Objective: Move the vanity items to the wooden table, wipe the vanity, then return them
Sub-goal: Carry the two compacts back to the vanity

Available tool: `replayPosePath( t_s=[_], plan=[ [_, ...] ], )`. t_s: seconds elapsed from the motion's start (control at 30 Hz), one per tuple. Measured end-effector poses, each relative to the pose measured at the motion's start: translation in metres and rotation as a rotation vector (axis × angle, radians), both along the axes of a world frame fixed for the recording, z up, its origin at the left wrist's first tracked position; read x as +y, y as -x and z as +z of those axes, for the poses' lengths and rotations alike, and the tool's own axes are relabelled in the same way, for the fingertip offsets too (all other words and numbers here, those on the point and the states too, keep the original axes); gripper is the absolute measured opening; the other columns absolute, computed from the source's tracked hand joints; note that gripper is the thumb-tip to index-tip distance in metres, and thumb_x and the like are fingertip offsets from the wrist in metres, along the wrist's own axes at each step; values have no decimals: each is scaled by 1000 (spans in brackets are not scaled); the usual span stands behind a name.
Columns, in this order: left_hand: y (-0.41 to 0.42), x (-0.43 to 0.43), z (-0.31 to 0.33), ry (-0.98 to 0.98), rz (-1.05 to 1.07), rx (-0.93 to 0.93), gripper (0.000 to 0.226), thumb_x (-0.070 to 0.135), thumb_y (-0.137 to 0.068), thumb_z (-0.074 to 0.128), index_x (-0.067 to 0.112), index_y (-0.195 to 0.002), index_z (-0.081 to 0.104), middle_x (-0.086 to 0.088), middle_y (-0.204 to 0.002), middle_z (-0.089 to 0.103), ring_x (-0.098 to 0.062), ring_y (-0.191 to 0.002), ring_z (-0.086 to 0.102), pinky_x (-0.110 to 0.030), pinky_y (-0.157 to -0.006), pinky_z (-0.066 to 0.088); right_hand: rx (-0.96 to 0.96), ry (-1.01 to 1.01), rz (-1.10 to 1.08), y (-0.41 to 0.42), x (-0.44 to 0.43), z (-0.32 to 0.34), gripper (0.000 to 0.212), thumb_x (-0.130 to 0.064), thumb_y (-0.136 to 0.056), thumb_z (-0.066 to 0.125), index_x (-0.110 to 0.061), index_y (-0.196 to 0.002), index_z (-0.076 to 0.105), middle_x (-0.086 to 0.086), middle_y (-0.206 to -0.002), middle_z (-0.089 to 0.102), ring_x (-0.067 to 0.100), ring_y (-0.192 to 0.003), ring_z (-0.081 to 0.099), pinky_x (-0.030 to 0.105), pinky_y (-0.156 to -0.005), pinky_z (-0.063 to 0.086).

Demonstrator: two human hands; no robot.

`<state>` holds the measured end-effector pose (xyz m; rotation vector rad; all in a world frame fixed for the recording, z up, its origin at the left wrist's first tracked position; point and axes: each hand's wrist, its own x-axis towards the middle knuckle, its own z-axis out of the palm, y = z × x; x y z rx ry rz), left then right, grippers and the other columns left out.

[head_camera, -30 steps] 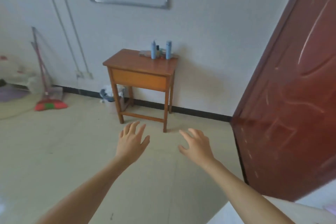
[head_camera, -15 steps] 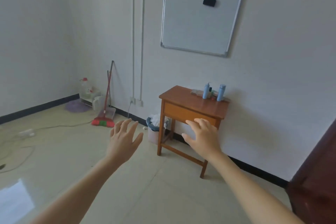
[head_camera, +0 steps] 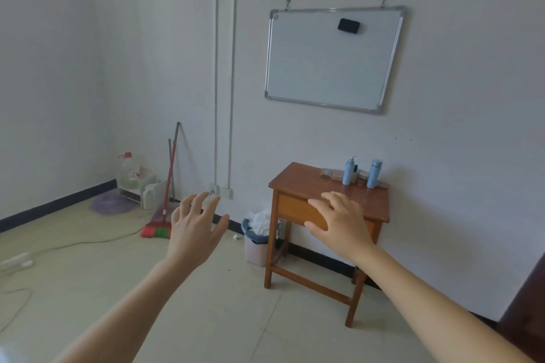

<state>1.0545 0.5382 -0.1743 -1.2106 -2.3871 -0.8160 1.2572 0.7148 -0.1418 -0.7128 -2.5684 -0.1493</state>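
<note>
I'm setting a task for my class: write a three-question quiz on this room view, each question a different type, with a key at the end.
1. True or false: the left hand and the right hand hold nothing.
2. Multiple choice: the blue bottles stand A) on the floor, B) at the back of the wooden table, near the wall, C) on a shelf.
3. Fill in: the black eraser sticks to the ____.
Key: 1 true; 2 B; 3 whiteboard.

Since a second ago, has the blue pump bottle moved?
No. The pump bottle still stands at the back of the table, left of the blue flask.
</note>
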Motion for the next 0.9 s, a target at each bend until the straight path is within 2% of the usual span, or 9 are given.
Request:
replayPosePath(
  t_s=[0.13, 0.27, 0.37, 0.43, 0.53, 0.67, 0.9],
  plan=[
    [13, 46, 0, 18, -56, -1, 78, 60, -76, 14, 16, -134, 43, -8, -142, 39, -28, -135, 25, -45, -109, 21, -57, -11, -46, 7, 42, 1, 53, -48, -88, 46, -21, -134, 45, 9, -141, 40, 26, -135, 28, 42, -107, 24],
    [35, 109, 8, 55, -97, 15, 68, 55, -83, 20, 20, -138, 37, -4, -146, 32, -25, -137, 20, -43, -111, 18, -43, -10, -98, 22, 103, 7, 52, -48, -89, 46, -24, -136, 42, 6, -144, 37, 22, -136, 26, 39, -108, 22],
    [57, 163, 19, 67, -93, 43, 52, 45, -93, 34, 20, -139, 34, -3, -148, 29, -23, -138, 17, -41, -112, 16, -44, 6, -115, 41, 152, 10, 52, -47, -91, 44, -26, -138, 38, 2, -146, 32, 18, -137, 22, 37, -109, 20],
    [72, 197, 26, 62, -93, 53, 52, 45, -93, 35, 18, -138, 35, -4, -147, 31, -24, -137, 18, -42, -111, 19, -58, 21, -121, 54, 185, 9, 52, -48, -91, 42, -27, -138, 35, 1, -147, 29, 17, -138, 20, 38, -110, 19],
    [92, 241, 28, 22, -81, 31, 65, 53, -84, 27, 15, -135, 42, -8, -143, 38, -28, -134, 24, -46, -108, 23, -74, 70, -122, 75, 235, 8, 51, -48, -91, 42, -29, -138, 35, 0, -148, 28, 17, -138, 19, 40, -111, 18],
    [121, 288, 12, 18, -43, -44, 50, 41, -93, 39, 16, -136, 39, -6, -144, 35, -26, -136, 21, -44, -110, 19, -78, 120, -111, 107, 287, -2, 51, -48, -91, 43, -27, -137, 36, 0, -146, 31, 16, -136, 23, 37, -110, 19],
    [190, 354, -20, 55, -12, -123, 48, 36, -93, 43, 17, -137, 38, -6, -144, 35, -25, -136, 20, -44, -109, 19, -173, 215, -103, 172, 349, -27, 50, -46, -93, 41, -27, -139, 33, 0, -150, 23, 18, -139, 16, 37, -111, 18]
  ],
)
